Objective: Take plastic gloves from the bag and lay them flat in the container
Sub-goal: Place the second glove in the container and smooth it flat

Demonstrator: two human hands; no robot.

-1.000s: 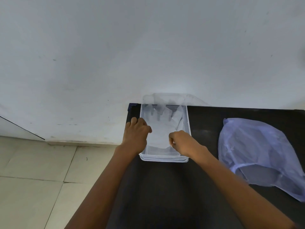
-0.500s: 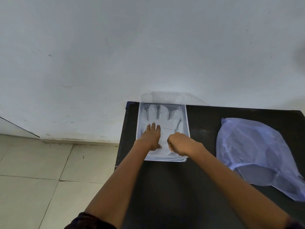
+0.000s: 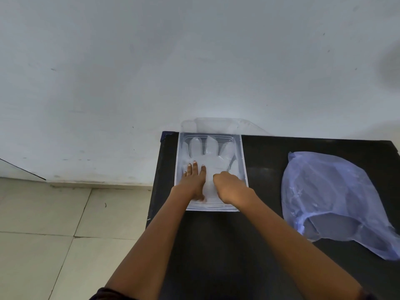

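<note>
A clear plastic container (image 3: 244, 161) stands at the black table's far left corner. A translucent plastic glove (image 3: 213, 155) lies spread inside it, fingers pointing to the wall. My left hand (image 3: 193, 181) rests flat on the glove's left part, fingers stretched out. My right hand (image 3: 230, 187) is curled over the glove's near right part, fingers bent down onto it; whether it pinches the plastic is hidden. A pale blue plastic bag (image 3: 331, 200) lies on the table to the right, its mouth facing me.
The container's clear lid (image 3: 218, 125) leans against the white wall behind it. The black table (image 3: 249, 245) ends at a left edge just beside the container, with tiled floor (image 3: 65, 234) below.
My left hand left the container's left rim and came down flat on the glove inside. The glove now lies more spread out. My right hand stayed at the glove's near right.
</note>
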